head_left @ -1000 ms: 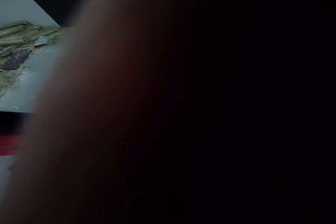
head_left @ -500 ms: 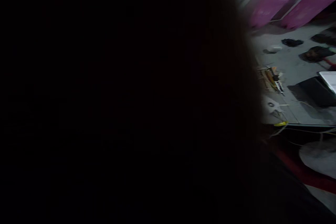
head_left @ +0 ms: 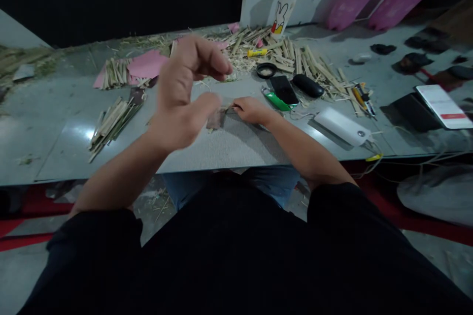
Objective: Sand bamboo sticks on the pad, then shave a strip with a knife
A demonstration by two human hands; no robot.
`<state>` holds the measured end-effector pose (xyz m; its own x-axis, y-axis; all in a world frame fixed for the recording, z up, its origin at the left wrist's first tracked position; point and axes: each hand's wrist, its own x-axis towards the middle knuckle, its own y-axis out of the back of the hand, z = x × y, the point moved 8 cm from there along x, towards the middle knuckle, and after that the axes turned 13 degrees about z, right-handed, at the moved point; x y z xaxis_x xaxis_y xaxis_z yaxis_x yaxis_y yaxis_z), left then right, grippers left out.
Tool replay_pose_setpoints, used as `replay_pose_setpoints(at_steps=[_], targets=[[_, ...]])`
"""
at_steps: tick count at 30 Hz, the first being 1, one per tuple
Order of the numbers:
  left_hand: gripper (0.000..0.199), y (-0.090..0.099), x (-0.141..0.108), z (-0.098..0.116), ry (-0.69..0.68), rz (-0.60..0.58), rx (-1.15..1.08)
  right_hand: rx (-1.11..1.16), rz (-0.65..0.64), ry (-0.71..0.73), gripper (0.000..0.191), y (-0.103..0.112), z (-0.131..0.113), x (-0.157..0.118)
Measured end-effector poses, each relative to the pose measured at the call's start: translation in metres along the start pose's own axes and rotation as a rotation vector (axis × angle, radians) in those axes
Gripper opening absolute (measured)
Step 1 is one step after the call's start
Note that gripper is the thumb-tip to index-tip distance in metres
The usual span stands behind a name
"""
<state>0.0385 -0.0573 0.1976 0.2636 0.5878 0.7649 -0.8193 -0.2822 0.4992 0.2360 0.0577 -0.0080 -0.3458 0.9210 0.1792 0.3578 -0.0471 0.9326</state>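
Note:
My left hand [head_left: 186,91] is raised above the table, close to the camera. Its fingers curl forward, with a wide gap between them and the thumb, and nothing shows in it. Lower down, my right hand [head_left: 251,110] rests near the tabletop with its fingers pinched together. A thin bit pokes out at the fingertips, too small to name. Just left of those fingertips lies a small brownish piece [head_left: 215,119] on a grey textured board [head_left: 207,152]. A bundle of split bamboo-like sticks [head_left: 115,125] lies to the left of my left forearm.
More sticks [head_left: 314,64] and shavings spread along the back, near a cup with a straw [head_left: 284,12]. A phone [head_left: 284,89], a green packet [head_left: 277,101], a black case [head_left: 308,85] and a white power bank-like box [head_left: 342,125] lie right. Another phone [head_left: 445,106] stands propped at far right.
A dark shape that covered most of the view is gone. Both my hands, the tabletop and the sticks now show, with my left hand raised.

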Motion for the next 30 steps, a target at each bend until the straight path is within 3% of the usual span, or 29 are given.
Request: replay_pose_setpoints(at_steps=[1, 2, 4, 7, 9, 13, 16, 22, 30], targets=[[0.026, -0.011, 0.002, -0.013, -0.027, -0.011, -0.04, 0.003, 0.008, 0.003, 0.04, 0.0, -0.001, 0.001], [0.024, -0.029, 0.002, -0.033, -0.031, -0.096, -0.01, 0.005, 0.016, 0.005, 0.041, 0.001, -0.001, 0.001], [0.03, -0.069, -0.004, -0.089, 0.058, -0.275, 0.105, 0.009, 0.028, 0.006, 0.044, 0.002, -0.002, 0.0], [0.053, -0.116, -0.034, -0.162, 0.236, -0.515, 0.15, -0.001, 0.036, -0.008, 0.049, 0.001, 0.001, -0.001], [0.077, -0.133, -0.057, -0.187, 0.295, -0.6, 0.167, -0.012, 0.03, -0.016, 0.05, 0.0, 0.004, -0.001], [0.116, -0.145, -0.087, -0.199, 0.257, -0.727, 0.172, -0.026, 0.021, -0.011, 0.045, -0.003, 0.011, 0.001], [0.123, -0.144, -0.089, -0.203, 0.251, -0.731, 0.183, -0.028, 0.023, 0.01, 0.039, -0.003, 0.013, 0.002], [0.076, -0.146, -0.083, -0.204, 0.212, -0.708, 0.168, -0.003, 0.039, 0.052, 0.037, -0.002, 0.011, 0.001], [0.058, -0.148, -0.089, -0.211, 0.256, -0.704, 0.203, 0.03, 0.071, 0.087, 0.038, -0.008, 0.002, -0.001]])
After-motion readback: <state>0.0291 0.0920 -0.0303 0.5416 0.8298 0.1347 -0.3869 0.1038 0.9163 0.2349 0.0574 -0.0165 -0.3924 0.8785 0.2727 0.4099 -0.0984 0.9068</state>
